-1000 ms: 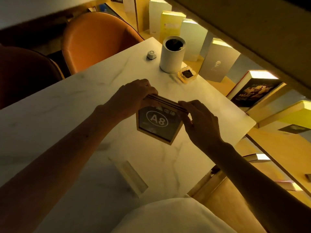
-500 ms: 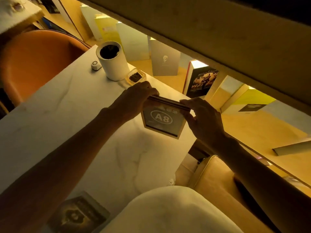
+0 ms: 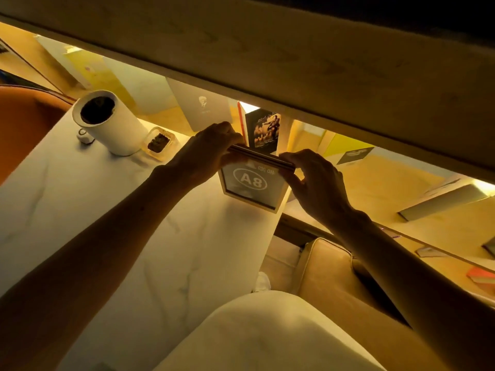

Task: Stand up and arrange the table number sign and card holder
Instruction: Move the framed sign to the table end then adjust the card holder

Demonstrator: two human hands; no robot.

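White marble-patterned table (image 3: 80, 210) fills the lower left of the head view; its right edge runs just beside the sign's right lower corner, with a tan cushioned seat (image 3: 326, 269) below at 5 o'clock. A white cylindrical container (image 3: 112, 124) stands at 10 o'clock from the sign, well apart; a small clear dish (image 3: 160, 142) holding something dark sits just beside it; a small white object (image 3: 85, 136) lies against the container's far side.

The table number sign (image 3: 250, 184), a framed panel marked A8, stands near-upright on its lower edge at the table's right margin; its top edge, the long axis, runs from 10 o'clock to 4 o'clock. The left hand (image 3: 206, 153) is closed over the top edge at the 10 o'clock end; the right hand (image 3: 313, 180) pinches the 4 o'clock end between thumb and fingers; both are clamped on the sign. Each hand sits directly at its own end, so neither is nearer.

The card holder cannot be identified here. Judgement: the sign is being settled upright; release calls for a check that its base rests fully on the table, since the edge is close and a tip toward 4 o'clock would drop it.
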